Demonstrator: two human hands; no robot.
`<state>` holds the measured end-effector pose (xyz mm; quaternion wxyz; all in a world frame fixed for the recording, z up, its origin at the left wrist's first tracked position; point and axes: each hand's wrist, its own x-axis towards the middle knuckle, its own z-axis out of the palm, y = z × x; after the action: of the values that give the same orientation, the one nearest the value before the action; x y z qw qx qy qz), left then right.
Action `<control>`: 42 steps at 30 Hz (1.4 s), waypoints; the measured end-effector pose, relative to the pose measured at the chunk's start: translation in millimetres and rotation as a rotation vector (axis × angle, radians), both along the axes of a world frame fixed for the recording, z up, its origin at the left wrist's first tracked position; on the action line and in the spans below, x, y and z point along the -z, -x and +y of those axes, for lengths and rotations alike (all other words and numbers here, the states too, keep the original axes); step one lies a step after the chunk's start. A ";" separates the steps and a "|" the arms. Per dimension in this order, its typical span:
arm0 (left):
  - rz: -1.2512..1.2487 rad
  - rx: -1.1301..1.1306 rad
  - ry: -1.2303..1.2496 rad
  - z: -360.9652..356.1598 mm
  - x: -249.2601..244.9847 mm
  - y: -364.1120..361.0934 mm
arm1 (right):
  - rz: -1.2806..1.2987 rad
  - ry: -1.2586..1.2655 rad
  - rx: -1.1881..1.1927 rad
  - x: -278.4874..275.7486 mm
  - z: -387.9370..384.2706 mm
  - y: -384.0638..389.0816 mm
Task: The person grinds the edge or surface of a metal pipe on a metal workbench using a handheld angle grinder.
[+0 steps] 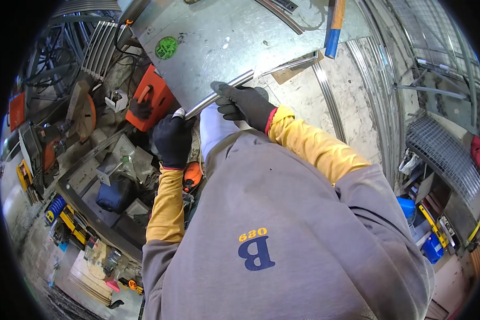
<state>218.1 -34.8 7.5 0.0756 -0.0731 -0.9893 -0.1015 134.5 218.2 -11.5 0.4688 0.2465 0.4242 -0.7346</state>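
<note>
A shiny metal tube (208, 101) slants over the near edge of the metal-topped table (213, 48). My right hand (245, 104), in a black glove, is closed around the tube's middle, with its far end sticking out past the fingers. Lower left, my left hand (173, 140), also black-gloved, is curled at the tube's near end. A small pale bit (179, 113) shows at its fingertips, and I cannot tell whether it is a bare fingertip or something held.
A hammer-like tool with a wood-and-blue handle (333, 34) lies at the table's far right. Beside it are a cardboard piece (295, 69) and long metal strips (329, 101). Left of the table stands an orange-red box (153, 98), near a cut-off saw (82, 114) and cluttered tools.
</note>
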 end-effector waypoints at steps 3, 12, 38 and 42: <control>0.019 -0.003 0.021 0.1 1.2 -0.6 | 0.001 -0.044 -0.001 -8.4 0.9 1.4; 0.011 -0.002 0.015 -1.7 1.1 -0.9 | 0.063 0.000 -0.063 3.0 0.6 -0.9; 0.019 -0.010 -0.049 -2.3 2.3 1.1 | -0.034 -0.086 0.045 -34.9 -0.3 4.9; -0.019 -0.014 -0.037 -1.8 -0.9 1.3 | -0.035 -0.005 0.071 -18.7 -0.8 1.6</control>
<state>216.8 -36.6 8.4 0.0682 -0.0637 -0.9884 -0.1198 132.9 217.5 7.2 0.4493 0.2756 0.4088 -0.7450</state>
